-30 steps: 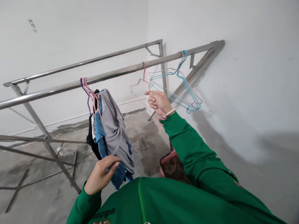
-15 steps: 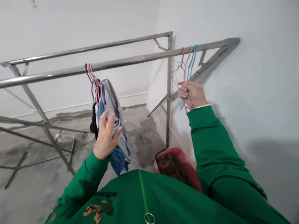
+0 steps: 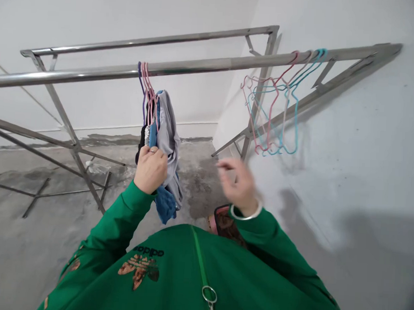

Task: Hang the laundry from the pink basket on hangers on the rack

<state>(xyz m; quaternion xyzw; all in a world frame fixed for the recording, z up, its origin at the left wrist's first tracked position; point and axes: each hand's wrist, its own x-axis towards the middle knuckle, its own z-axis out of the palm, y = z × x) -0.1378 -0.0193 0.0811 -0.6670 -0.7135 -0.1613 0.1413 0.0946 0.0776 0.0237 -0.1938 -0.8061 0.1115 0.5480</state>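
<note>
My left hand [image 3: 151, 170] is closed, its fingers curled in front of several hanging clothes. Whatever it may grip is hidden behind its back. Those clothes, a grey garment [image 3: 168, 125] among blue and black ones, hang on pink hangers [image 3: 149, 92] and a purple hanger [image 3: 141, 89] from the front metal rail [image 3: 194, 67]. To the right, my right hand [image 3: 238, 184] is slightly blurred, with thumb and fingers apart and nothing in it. It is below the bare pink and blue hangers [image 3: 296, 127] at the rail's right end, apart from them.
A second rail [image 3: 157, 42] runs behind the front one, on crossed metal legs [image 3: 66, 124]. On the floor, a pink container [image 3: 213, 224] with brown contents is partly covered by my right sleeve. A white wall [image 3: 360, 135] stands close on the right.
My right hand has let go of the bare hangers and come down and left. My left hand has gone from open fingers to curled ones by the clothes. The view has shifted.
</note>
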